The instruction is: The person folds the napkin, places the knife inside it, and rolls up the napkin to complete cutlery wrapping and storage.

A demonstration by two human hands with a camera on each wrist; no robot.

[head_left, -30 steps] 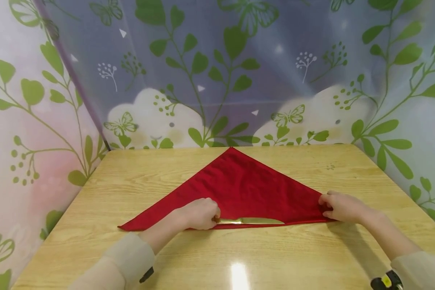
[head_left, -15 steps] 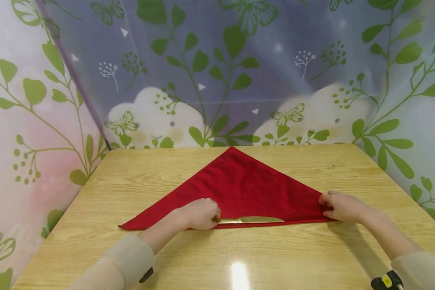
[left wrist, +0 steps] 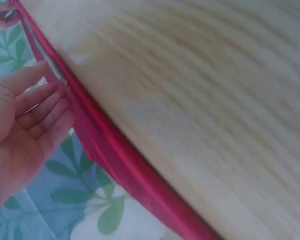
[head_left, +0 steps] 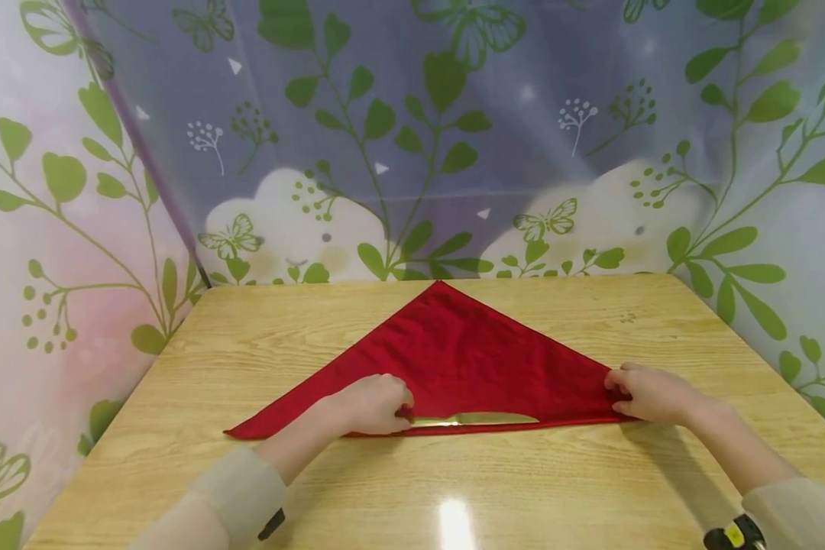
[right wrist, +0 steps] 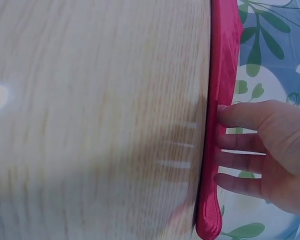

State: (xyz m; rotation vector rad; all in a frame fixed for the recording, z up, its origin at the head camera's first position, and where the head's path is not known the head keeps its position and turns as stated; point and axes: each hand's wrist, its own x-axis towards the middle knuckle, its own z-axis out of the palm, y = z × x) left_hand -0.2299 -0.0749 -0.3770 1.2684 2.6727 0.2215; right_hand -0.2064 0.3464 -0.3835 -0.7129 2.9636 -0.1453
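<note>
A red satiny cloth napkin [head_left: 454,351], folded to a triangle, lies with its long folded edge facing me. Along that edge rests a gold table knife [head_left: 498,418], its blade tip pointing right. My left hand [head_left: 374,405] is at the handle end; in the left wrist view its thumb and fingers [left wrist: 50,112] stand apart, fingertips right at the knife's end and the napkin's edge. Near the napkin's right corner, my right hand [head_left: 653,391] touches the cloth; the right wrist view shows its fingers [right wrist: 242,161] nearly straight, tips against the fold.
The wooden table [head_left: 522,481] extends on all sides of the napkin, whose far corner reaches the table's back edge. A patterned curtain [head_left: 399,137] with leaves and butterflies encloses the back and both sides. Glare shows at the front.
My left hand has shifted slightly left, its fingers loosening from the knife handle. The knife, the napkin and my right hand look unmoved.
</note>
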